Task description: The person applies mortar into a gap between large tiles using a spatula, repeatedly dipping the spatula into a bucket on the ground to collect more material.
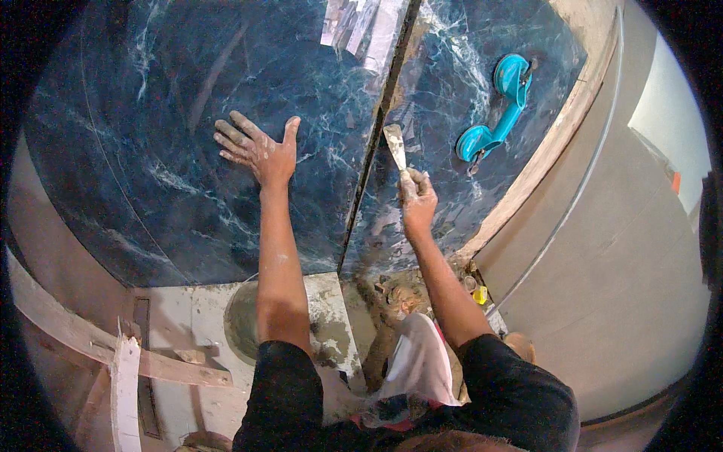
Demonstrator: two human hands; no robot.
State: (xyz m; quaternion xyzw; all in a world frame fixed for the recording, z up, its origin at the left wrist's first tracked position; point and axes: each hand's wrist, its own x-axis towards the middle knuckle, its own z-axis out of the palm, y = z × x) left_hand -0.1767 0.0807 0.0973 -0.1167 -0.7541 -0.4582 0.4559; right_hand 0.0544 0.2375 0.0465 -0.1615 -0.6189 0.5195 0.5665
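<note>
My left hand lies with fingers spread on a large dark blue, white-veined stone slab. My right hand is closed around the handle of a putty knife, whose blade is smeared with pale residue. The blade's tip is beside the dark, rough-edged gap that runs between this slab and a second slab on the right. On the right slab sits a turquoise double suction-cup lifter. Both hands look dusty.
Pale strips show on the left slab at the top. A plain wall panel flanks the right. Below are a round grey bucket or basin, rubble, a small yellow item and wooden beams at lower left.
</note>
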